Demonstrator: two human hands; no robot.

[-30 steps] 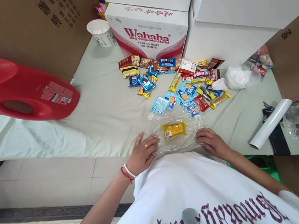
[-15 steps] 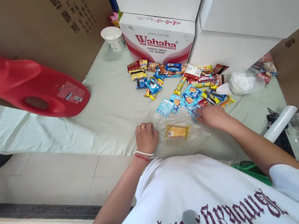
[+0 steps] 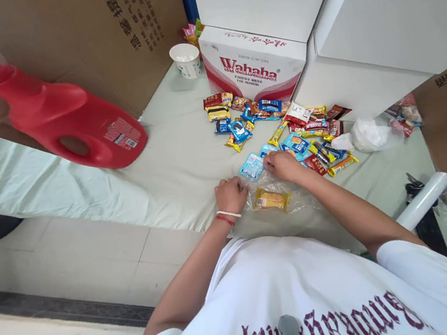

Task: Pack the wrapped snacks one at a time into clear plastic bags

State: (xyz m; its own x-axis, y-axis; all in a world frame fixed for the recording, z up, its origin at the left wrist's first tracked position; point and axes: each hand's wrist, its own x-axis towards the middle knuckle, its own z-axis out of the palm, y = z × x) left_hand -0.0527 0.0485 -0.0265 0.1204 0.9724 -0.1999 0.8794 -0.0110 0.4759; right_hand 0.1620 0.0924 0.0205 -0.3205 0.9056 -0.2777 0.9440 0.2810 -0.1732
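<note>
A clear plastic bag (image 3: 294, 202) lies flat at the front edge of the cloth, with a yellow-wrapped snack (image 3: 272, 200) in or under its film; I cannot tell which. My left hand (image 3: 231, 195), wearing a white beaded bracelet and a red cord, has its curled fingers on the bag's left edge. Over the bag's far side, my right hand (image 3: 285, 166) has its fingertips pinched together, and what is between them is hidden. Just left of those fingertips lies a light-blue packet (image 3: 252, 167). More blue biscuit packets (image 3: 296, 145) lie behind the right hand.
Several small wrapped snacks (image 3: 239, 130) are spread before a Wahaha carton (image 3: 255, 66). A paper cup (image 3: 186, 62) stands beside it. On the left is a red jug (image 3: 75, 121); on the right are a knotted white bag (image 3: 372, 132) and a white roll (image 3: 425, 200).
My right hand has moved left from the right side of the plastic bag to its far side, near the light-blue packet. My left hand stays at the bag's left edge. The view has shifted slightly.
</note>
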